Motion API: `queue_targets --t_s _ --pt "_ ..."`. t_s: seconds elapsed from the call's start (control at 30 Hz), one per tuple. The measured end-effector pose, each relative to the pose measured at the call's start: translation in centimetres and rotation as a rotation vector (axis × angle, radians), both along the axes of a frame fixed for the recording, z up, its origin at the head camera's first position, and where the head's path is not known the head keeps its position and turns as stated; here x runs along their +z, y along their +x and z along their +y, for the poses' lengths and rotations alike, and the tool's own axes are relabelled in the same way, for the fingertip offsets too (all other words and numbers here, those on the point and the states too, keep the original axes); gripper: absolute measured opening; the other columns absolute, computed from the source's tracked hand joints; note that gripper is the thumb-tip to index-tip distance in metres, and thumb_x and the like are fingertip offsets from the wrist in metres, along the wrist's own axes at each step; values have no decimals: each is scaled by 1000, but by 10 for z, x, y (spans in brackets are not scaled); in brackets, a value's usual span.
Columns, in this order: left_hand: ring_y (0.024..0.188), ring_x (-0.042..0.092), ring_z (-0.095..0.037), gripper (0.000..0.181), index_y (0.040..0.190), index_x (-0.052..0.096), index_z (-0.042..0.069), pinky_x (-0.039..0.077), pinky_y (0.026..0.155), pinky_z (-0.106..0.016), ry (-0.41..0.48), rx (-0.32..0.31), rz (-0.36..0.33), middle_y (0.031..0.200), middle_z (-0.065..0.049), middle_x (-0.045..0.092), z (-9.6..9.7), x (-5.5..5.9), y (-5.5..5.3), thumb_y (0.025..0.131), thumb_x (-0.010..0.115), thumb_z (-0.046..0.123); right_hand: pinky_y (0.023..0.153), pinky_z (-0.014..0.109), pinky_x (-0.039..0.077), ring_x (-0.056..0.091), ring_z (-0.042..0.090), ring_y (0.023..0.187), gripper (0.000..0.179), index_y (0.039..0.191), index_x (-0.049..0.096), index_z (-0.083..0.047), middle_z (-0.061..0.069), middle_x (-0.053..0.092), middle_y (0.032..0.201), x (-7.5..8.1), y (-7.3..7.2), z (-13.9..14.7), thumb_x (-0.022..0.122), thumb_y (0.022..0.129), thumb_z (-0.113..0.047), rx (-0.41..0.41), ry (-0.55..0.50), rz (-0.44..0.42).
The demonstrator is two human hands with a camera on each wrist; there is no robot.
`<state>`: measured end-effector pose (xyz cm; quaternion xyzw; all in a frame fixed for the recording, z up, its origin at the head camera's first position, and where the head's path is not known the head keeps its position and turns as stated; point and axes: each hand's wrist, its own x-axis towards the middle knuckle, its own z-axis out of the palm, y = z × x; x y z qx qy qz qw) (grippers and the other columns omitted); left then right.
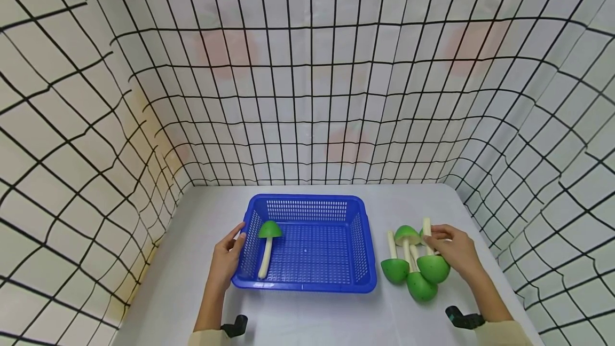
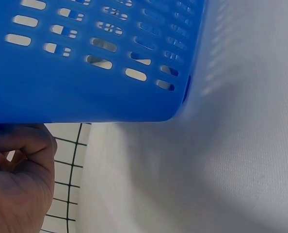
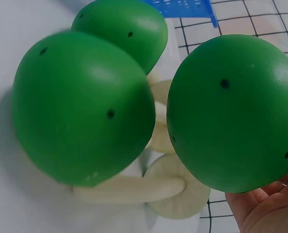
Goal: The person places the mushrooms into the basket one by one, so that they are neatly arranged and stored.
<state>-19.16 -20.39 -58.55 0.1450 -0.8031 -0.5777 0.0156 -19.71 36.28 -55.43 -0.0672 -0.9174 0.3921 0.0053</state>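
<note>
Right hand (image 3: 270,206) partly behind a green mushroom cap (image 3: 233,111), partly beyond the right wrist view's edge

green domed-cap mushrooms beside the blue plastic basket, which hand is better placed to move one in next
Likely the right hand: it pinches the pale stem of one green domed-cap mushroom. The left hand is at the opposite side of the blue plastic basket.

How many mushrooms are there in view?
6: one mushroom in the basket, one in the right hand, four beside it: left one, rear one, front one, one mostly covered. Others may be hidden.
</note>
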Motion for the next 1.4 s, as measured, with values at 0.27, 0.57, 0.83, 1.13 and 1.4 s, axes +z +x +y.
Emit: queue_targets --t_s 0.27,0.57,0.83,1.13,1.4 --pt "86 55 -25 46 138 51 42 50 68 -26 -5 -2 5 107 -14 56 0 1 1 94 51 55 66 25 56 63 15 88 59 130 56 -5 18 64 116 12 -5 -15 63 91 -49 -3 -73 -10" --pt "88 56 -25 46 138 51 41 51 70 -27 -3 -1 6 108 -14 57 1 2 1 95 51 55 68 24 56 65 14 87 62 131 54 -4 18 63 117 19 -9 -33 64 90 -50 18 -103 3" --pt "86 55 -24 45 138 51 40 50 68 -26 0 -5 15 106 -14 55 1 1 1 95 51 54 68 25 57 67 19 90 62 132 54 -4 19 62 118 22 -9 -44 65 90 -48 28 -136 6" --pt "87 57 -26 45 140 51 37 53 68 -26 6 10 14 108 -16 57 2 2 1 97 51 50 68 27 57 68 15 84 62 129 55 -5 18 61 116 22 -15 -58 67 88 -49 38 -184 -1" --pt "87 56 -26 44 138 51 41 51 68 -26 7 6 11 108 -15 57 1 0 1 96 51 53 69 28 57 66 19 85 63 129 55 -7 16 61 116 29 -19 -76 69 86 -51 32 -213 -18"
